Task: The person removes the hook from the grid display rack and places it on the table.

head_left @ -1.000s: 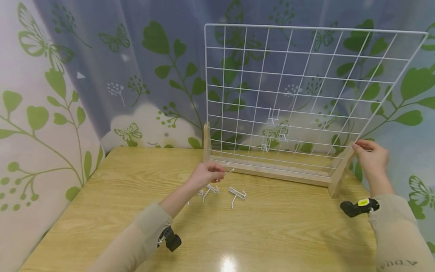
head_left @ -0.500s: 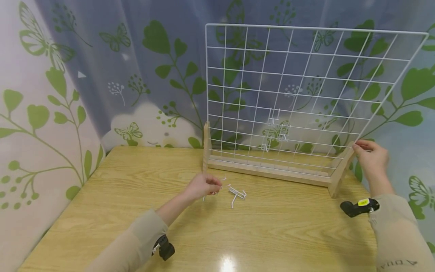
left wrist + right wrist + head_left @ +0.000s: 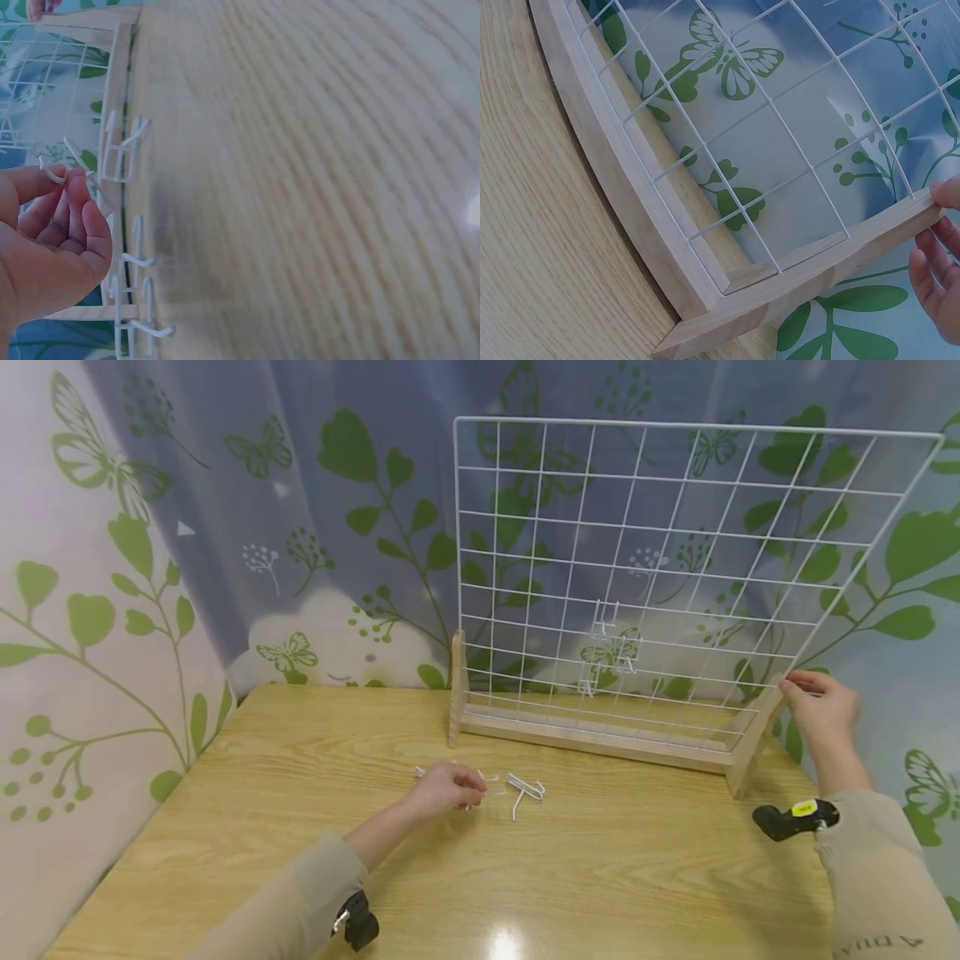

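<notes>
Person's left grip (image 3: 446, 789) pinched a white hook (image 3: 91, 181) over the bench (image 3: 637, 860), loose hooks (image 3: 527, 788) lay near it, right grip (image 3: 825, 706) pinched one end of the wooden stand (image 3: 592, 742), wire grid (image 3: 670, 530) stood in it.

Smooth metal hooks (image 3: 527, 787) and grid (image 3: 663, 568), matt wooden stand (image 3: 592, 742), glossy wood-grain table (image 3: 637, 877)

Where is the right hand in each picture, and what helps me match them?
Head: the right hand, far right, a little below mid-height.
Left wrist: top-left corner, partly cut off.
Right wrist: right edge, lower half, partly cut off.
Shared landmark: the wooden stand, whose end that hand touches in every view.
</notes>
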Demonstrator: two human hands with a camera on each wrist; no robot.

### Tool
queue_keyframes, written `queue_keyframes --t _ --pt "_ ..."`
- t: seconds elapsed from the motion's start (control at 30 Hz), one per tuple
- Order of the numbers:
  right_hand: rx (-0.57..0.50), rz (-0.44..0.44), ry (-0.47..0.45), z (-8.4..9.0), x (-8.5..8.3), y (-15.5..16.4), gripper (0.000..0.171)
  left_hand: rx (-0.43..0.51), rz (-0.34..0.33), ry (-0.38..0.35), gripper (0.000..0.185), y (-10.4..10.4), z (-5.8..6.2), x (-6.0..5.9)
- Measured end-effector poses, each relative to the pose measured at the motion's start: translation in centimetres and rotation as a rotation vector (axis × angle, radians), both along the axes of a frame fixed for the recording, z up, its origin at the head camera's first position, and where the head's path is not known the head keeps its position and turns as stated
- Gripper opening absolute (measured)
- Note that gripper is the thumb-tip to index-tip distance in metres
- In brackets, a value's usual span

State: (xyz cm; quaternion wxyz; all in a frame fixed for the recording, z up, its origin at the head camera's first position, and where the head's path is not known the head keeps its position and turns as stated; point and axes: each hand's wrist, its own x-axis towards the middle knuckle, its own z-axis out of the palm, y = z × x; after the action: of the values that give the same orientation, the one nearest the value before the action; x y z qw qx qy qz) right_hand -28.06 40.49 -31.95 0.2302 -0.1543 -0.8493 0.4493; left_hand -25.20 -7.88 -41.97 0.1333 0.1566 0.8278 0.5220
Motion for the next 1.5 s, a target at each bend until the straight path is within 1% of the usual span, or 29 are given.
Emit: queue_keyframes --t 0.17,0.23,0.3,0.43,0.53,0.77,0.97,1.03,1.2,1.23,1.37,1.5 --pt "-0.005 -0.008 -0.004 0.0 -0.1 0.1 0.007 0.006 0.021 -0.020 0.016 0.0 -0.6 0.1" --pt "-0.006 -0.009 -0.003 0.0 -0.1 0.2 0.009 0.009 0.023 -0.015 0.016 0.0 -0.8 0.1" --pt "-0.009 -0.011 0.001 0.0 -0.1 0.2 0.010 0.009 0.014 -0.002 0.016 0.0 -1.1 0.1" --pt "0.001 -0.009 0.007 0.0 0.0 0.2 0.010 -0.021 -0.006 0.052 0.014 0.1 -1.4 0.1" --pt "0.009 -0.008 0.008 0.0 0.0 0.2 0.010 -0.039 -0.010 0.072 0.013 0.3 -1.7 0.0" --pt "-0.006 0.002 0.023 0.0 0.0 0.2 0.010 -0.038 -0.005 0.037 0.012 0.3 -2.3 -0.1" --pt "0.004 -0.003 0.020 0.1 -0.2 0.3 0.010 -0.046 0.011 0.050 0.010 0.4 -2.6 -0.3" --pt "0.006 -0.008 0.012 0.1 -0.2 0.3 0.007 -0.042 0.015 0.051 0.010 0.5 -2.7 -0.3" --pt "0.001 -0.009 0.007 0.1 -0.2 0.3 0.005 -0.048 0.006 0.057 0.010 0.4 -2.7 -0.4" --pt "0.002 -0.008 0.008 0.0 -0.2 0.3 0.003 -0.051 0.005 0.060 0.011 0.4 -2.7 -0.4" --pt "-0.001 -0.005 0.004 0.0 0.0 0.3 0.004 -0.061 0.011 0.070 0.012 0.4 -2.8 -0.4" --pt "-0.007 -0.001 0.007 -0.1 0.1 0.2 0.008 -0.046 0.009 0.054 0.010 0.4 -2.8 -0.3"
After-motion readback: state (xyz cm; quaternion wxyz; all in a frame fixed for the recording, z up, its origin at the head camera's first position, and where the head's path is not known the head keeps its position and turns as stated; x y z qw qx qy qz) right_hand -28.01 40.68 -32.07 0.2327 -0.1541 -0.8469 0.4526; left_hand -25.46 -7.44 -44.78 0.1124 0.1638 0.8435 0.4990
